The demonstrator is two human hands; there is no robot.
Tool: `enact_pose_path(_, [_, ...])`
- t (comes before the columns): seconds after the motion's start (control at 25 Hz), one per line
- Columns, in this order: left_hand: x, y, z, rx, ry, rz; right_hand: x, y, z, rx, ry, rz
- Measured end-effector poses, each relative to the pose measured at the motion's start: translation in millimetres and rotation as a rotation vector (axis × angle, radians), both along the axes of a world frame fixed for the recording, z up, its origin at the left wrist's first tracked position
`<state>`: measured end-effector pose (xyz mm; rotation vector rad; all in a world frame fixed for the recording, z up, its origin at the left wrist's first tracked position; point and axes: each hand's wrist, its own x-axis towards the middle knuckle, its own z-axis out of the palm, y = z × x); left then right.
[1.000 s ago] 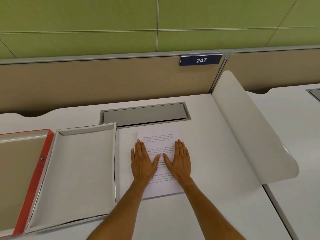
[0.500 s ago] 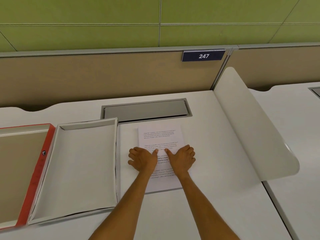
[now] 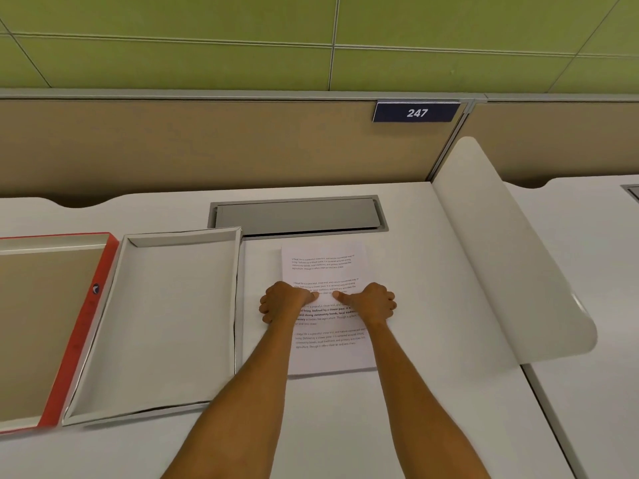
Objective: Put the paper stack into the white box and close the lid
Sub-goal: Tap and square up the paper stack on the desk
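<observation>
- Paper stack (image 3: 326, 305) lies flat on the worktop (image 3: 432, 305), just right of the open white box (image 3: 238, 305).
- Left hand (image 3: 283, 302) and right hand (image 3: 371, 300) curl over its side edges, thumbs pressing on top.
- Loose sheets could fan or buckle if squeezed unevenly, or catch the box's wall.

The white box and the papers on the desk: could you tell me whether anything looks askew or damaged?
Nothing is damaged or spilled. The white box lies open and empty, slightly skewed to the desk edge. The paper stack lies flat and neat beside it, with the left hand and right hand gripping its side edges.
</observation>
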<state>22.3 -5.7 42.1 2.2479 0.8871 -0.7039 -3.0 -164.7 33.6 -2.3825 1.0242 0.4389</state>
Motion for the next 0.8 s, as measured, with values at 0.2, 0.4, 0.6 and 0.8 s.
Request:
enact_pose_path(0.2, [-5.8,-6.1,2.5,0.042,-0.048,0.02,-4.9,11.3,0.4,-0.044,-0.066,0.0])
enact_pose_path(0.4, [-12.9,-7.1,8.4,-0.214,-0.212,0.119,-9.8,14.2,5.0,0.137,-0.177,-0.111])
enact_pose_path(0.6, [-21.8,6.7,5.4,-0.33,-0.233,0.073,-14.3,3.5,4.1,0.245,-0.15,-0.109])
enact_pose_path(0.8, [-30.4,9.1,2.5,-0.438,-0.264,0.03,-19.5,6.0,10.2,0.266,-0.172,-0.105])
